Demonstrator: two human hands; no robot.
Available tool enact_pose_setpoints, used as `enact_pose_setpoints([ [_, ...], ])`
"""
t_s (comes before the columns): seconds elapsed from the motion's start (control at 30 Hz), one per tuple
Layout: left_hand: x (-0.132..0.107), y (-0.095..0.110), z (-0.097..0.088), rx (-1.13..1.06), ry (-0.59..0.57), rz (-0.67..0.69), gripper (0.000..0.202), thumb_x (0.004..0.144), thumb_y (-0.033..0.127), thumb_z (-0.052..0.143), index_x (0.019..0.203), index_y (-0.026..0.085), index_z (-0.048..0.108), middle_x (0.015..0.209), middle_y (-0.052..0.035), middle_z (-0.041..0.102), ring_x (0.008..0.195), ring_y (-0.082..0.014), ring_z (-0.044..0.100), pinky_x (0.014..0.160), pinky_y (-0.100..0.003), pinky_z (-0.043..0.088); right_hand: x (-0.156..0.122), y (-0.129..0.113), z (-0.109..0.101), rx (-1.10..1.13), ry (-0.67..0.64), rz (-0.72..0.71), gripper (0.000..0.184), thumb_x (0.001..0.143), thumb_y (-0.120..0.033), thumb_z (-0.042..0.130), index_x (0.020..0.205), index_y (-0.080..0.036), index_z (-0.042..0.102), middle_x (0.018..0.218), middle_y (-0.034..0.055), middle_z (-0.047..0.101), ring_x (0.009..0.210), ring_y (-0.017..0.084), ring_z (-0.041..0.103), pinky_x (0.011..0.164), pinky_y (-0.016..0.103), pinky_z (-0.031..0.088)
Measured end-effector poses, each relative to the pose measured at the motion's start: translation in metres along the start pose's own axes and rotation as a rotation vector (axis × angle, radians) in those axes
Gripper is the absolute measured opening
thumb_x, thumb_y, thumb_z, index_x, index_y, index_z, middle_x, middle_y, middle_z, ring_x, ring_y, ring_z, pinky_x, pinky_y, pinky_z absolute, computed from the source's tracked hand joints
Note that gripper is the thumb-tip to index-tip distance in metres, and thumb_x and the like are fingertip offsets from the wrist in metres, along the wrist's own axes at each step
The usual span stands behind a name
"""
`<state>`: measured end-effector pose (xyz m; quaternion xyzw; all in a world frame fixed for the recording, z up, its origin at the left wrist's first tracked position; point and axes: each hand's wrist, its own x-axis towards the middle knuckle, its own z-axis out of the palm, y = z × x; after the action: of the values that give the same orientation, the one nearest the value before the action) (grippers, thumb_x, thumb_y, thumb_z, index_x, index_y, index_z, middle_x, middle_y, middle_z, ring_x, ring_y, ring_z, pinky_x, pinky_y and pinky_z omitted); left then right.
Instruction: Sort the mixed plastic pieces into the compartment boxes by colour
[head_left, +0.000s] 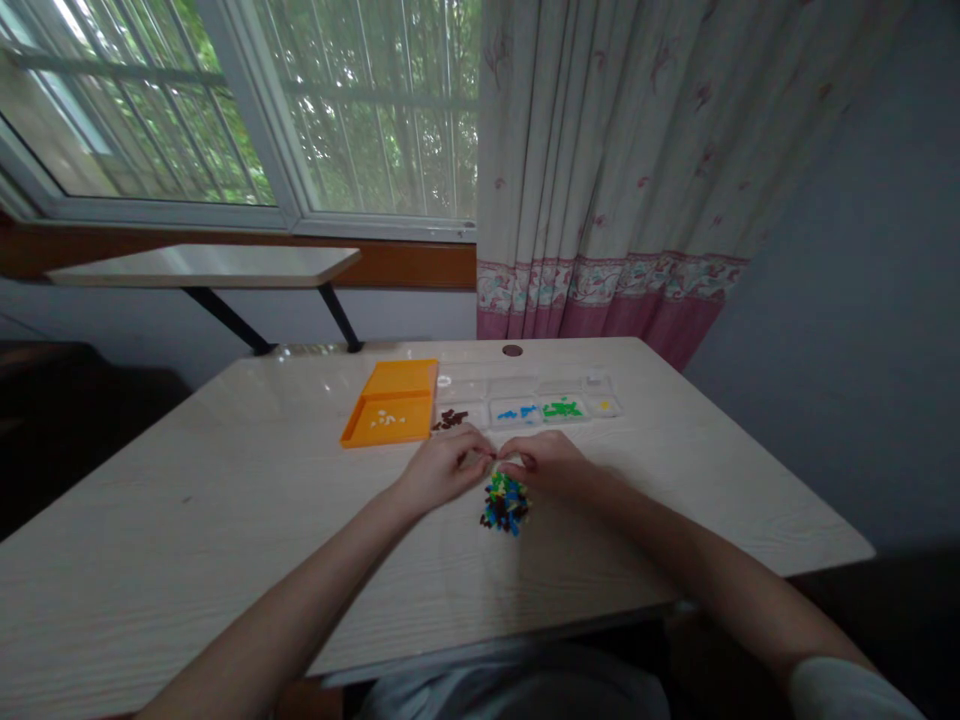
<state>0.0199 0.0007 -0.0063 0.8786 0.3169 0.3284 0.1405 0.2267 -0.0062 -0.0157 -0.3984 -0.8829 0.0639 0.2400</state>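
A heap of small mixed pieces (pixel 505 504), in blue, green, yellow and dark brown, lies on the table in front of me. Just beyond it, my left hand (pixel 444 467) and my right hand (pixel 549 462) meet almost fingertip to fingertip. Both are closed in a pinch, and a tiny dark speck shows between the fingertips; what it is I cannot make out. Behind the hands stand clear plastic boxes. They hold dark brown pieces (pixel 450 420), blue pieces (pixel 517 412), green pieces (pixel 562 408) and a little yellow (pixel 604 405).
An open orange case (pixel 390 378) with several white pieces (pixel 386 419) in it lies left of the clear boxes on the pale wooden table (pixel 247 520). A raised shelf (pixel 217 262) on black legs stands at the back left. A curtain (pixel 600 180) hangs beyond the table beside the window.
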Motion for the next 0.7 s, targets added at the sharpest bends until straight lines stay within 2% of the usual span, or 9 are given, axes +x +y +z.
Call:
enact_pose_setpoints([
  [0.17, 0.002, -0.005, -0.016, 0.029, 0.158, -0.062, 0.013, 0.080, 0.022, 0.051, 0.083, 0.015, 0.061, 0.078, -0.0041, 0.059, 0.062, -0.0087, 0.049, 0.053, -0.018, 0.039, 0.000, 0.006, -0.013, 0.105, -0.261, 0.021, 0.021, 0.075, -0.037, 0.056, 0.078, -0.018, 0.065, 0.052, -0.0042, 0.052, 0.045, 0.005, 0.042, 0.048, 0.016, 0.026],
  [0.27, 0.002, -0.005, -0.022, 0.049, 0.250, -0.081, 0.014, 0.080, 0.024, 0.051, 0.081, 0.014, 0.061, 0.078, -0.0050, 0.060, 0.063, -0.0094, 0.051, 0.053, -0.019, 0.039, 0.000, 0.011, -0.013, 0.183, -0.359, 0.033, 0.023, 0.070, -0.038, 0.061, 0.078, -0.017, 0.065, 0.055, -0.0040, 0.053, 0.047, 0.005, 0.044, 0.048, 0.015, 0.028],
  [0.43, 0.003, 0.002, -0.022, 0.060, 0.376, -0.055, 0.013, 0.080, 0.024, 0.053, 0.081, 0.015, 0.061, 0.075, -0.0032, 0.059, 0.057, -0.0076, 0.049, 0.049, -0.017, 0.039, 0.000, 0.015, -0.009, 0.210, -0.389, 0.044, 0.020, 0.071, -0.033, 0.060, 0.079, -0.016, 0.065, 0.056, -0.0038, 0.054, 0.048, 0.005, 0.044, 0.049, 0.016, 0.029],
  [0.57, 0.002, 0.006, -0.021, 0.069, 0.421, -0.010, 0.011, 0.080, 0.022, 0.053, 0.081, 0.014, 0.061, 0.075, -0.0032, 0.059, 0.058, -0.0074, 0.049, 0.050, -0.017, 0.039, 0.000, 0.014, -0.010, 0.205, -0.389, 0.027, 0.019, 0.071, -0.033, 0.059, 0.079, -0.017, 0.065, 0.056, -0.0041, 0.053, 0.049, 0.005, 0.045, 0.050, 0.016, 0.030],
  [0.7, 0.001, 0.006, -0.021, 0.077, 0.429, -0.031, 0.012, 0.080, 0.024, 0.053, 0.081, 0.015, 0.061, 0.076, -0.0034, 0.059, 0.058, -0.0077, 0.049, 0.051, -0.018, 0.040, 0.000, 0.013, -0.012, 0.212, -0.397, 0.037, 0.020, 0.071, -0.033, 0.060, 0.081, -0.017, 0.064, 0.057, -0.0041, 0.052, 0.049, 0.005, 0.044, 0.049, 0.016, 0.029],
])
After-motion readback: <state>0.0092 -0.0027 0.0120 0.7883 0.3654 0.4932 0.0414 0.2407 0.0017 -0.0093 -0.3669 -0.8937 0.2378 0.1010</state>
